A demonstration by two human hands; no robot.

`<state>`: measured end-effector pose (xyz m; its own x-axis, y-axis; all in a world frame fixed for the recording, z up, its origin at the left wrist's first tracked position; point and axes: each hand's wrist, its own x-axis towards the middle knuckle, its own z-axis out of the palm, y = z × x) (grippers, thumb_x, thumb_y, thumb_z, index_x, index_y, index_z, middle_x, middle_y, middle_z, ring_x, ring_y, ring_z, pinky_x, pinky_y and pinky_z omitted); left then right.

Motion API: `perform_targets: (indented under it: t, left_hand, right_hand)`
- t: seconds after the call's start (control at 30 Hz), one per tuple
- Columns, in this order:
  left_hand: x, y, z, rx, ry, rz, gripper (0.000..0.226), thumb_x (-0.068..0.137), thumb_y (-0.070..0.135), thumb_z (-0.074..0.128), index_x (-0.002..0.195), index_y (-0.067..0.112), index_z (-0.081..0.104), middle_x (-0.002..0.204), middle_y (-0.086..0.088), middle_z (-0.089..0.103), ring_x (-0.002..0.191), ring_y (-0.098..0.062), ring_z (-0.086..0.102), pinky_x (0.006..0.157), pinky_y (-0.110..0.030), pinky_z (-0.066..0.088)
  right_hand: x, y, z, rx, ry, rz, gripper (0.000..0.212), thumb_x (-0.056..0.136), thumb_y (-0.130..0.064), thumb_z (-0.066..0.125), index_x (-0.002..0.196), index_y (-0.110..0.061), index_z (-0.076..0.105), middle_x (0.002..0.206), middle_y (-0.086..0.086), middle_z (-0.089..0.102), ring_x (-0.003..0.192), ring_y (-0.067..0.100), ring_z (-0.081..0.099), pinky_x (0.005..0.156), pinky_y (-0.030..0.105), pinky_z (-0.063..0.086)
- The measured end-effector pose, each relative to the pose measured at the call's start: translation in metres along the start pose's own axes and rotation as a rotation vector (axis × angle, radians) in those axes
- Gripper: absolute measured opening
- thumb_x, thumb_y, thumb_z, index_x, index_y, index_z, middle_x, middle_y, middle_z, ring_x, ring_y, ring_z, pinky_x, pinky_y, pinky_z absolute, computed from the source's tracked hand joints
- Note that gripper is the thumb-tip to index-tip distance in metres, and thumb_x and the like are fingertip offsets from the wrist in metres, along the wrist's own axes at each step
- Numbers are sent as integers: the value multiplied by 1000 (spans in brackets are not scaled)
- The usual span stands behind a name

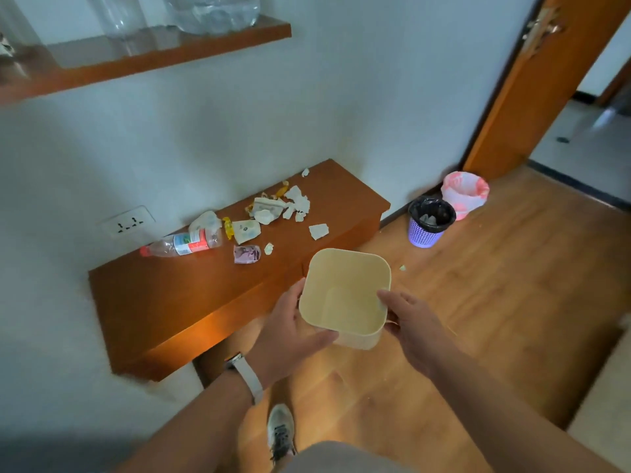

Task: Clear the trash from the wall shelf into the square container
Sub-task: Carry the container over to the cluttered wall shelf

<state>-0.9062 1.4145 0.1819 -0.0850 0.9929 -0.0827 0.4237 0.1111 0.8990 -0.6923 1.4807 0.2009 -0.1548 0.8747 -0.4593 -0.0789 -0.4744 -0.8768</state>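
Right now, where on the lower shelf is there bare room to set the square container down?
The left end of the shelf, in front of the plastic bottle, is bare and could take the square container; so is the right end past the paper scraps. Between them, along the wall, it is crowded.

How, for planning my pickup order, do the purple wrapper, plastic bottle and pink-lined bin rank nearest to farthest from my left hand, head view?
1. Purple wrapper, on the shelf just beyond the left hand.
2. Plastic bottle, farther left by the wall.
3. Pink-lined bin, on the floor, far right.
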Motion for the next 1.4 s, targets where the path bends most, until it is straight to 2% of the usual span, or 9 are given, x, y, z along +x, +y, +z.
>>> perform_targets:
  t: [0.33,0.5,0.63,0.7,0.8,0.9,1.1,1.23,1.4]
  left_hand:
    - [90,-24,-96,-111,-141,68,100,65,56,84,147,40,29,138,19,45,123,5,47,98,-21,47]
    - [121,-35,-106,-154,-214,101,99,63,58,83,146,38,31,139,15,47,125,0,47,102,-27,47]
    - [142,-42,-105,-161,-228,89,103,59,65,83,145,41,31,140,14,48,129,-8,48,104,-42,46]
    - [152,-42,-104,-154,-248,83,101,62,62,83,145,41,31,139,15,48,128,-7,48,104,-42,46]
    - [165,-36,-101,-131,-267,85,95,67,53,84,145,40,32,137,18,48,125,0,47,102,-32,47]
    - [176,-32,-97,-95,-248,70,92,71,45,84,146,39,31,136,21,45,121,12,43,94,-13,44]
    - [214,-14,-81,-35,-217,15,93,71,52,82,146,40,28,136,22,44,121,12,42,85,-6,43]
    - [249,3,-56,24,-247,-7,103,61,71,76,146,41,26,138,23,41,125,5,41,93,-14,40]
    - [287,19,-17,107,-270,-27,105,60,72,75,147,39,24,139,22,40,127,2,40,103,-27,43]
  right_hand:
    - [46,-36,91,12,104,-90,11,93,-22,71,88,-12,69,84,2,74,75,14,66,75,27,49]
    - [57,-40,103,-1,150,-85,11,97,-17,65,89,-14,72,90,4,75,84,16,68,81,30,49]
    - [69,-50,107,21,155,-67,12,98,-14,63,89,-14,72,83,-2,78,74,8,71,78,29,49]
    - [77,-54,105,43,160,-46,12,98,-12,62,89,-13,70,77,-4,77,70,7,70,77,28,49]
    - [90,-56,97,101,161,-14,13,98,-10,62,88,-11,69,74,-2,75,71,12,66,81,30,48]
    - [108,-56,90,141,155,18,10,97,-11,63,89,-12,69,78,1,74,77,16,62,86,34,46]
    - [157,-73,64,153,107,78,5,97,-16,65,93,-14,67,84,1,71,81,17,60,80,31,46]
    - [188,-87,34,177,102,87,6,97,-15,65,91,-15,64,83,1,70,83,17,60,81,31,46]
    - [222,-93,-10,220,122,108,2,97,-15,64,97,-14,64,85,1,69,86,18,59,87,34,45]
